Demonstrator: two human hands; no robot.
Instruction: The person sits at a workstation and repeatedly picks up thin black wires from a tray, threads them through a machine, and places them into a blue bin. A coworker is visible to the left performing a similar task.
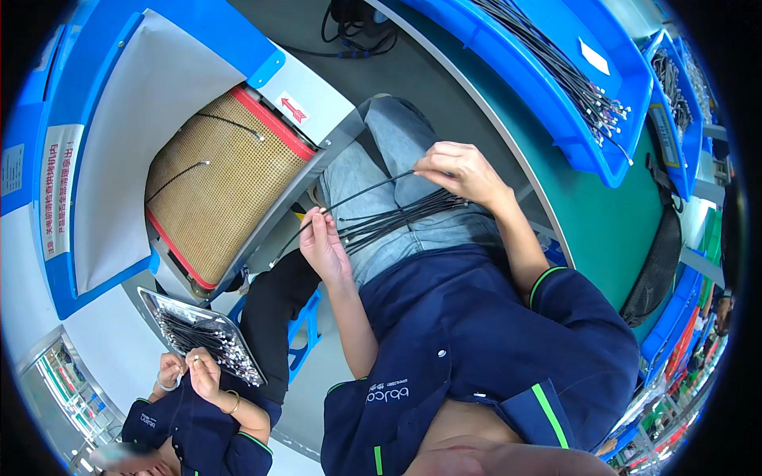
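Observation:
A thin black cable (pixel 367 191) runs between my two hands, above my jeans. My left hand (pixel 324 244) pinches it near its lower left end, its small connector hanging past the fingers. Further up and right, my right hand (pixel 463 173) has the cable between thumb and fingertips. Across my lap, just below the held cable, lies a bundle of black cables (pixel 397 219) with small pale ends. To the left of my hands, two single black cables (pixel 176 179) rest on the tan mesh conveyor belt (pixel 234 190) with red edges.
A blue-and-white machine housing (pixel 313 111) surrounds the belt. At upper right, a blue bin (pixel 508 87) of black cables stands on the green worktop (pixel 591 214). A co-worker's hands (pixel 202 373) work at lower left beside a tray (pixel 151 300) of cables. A black strap (pixel 655 262) lies at right.

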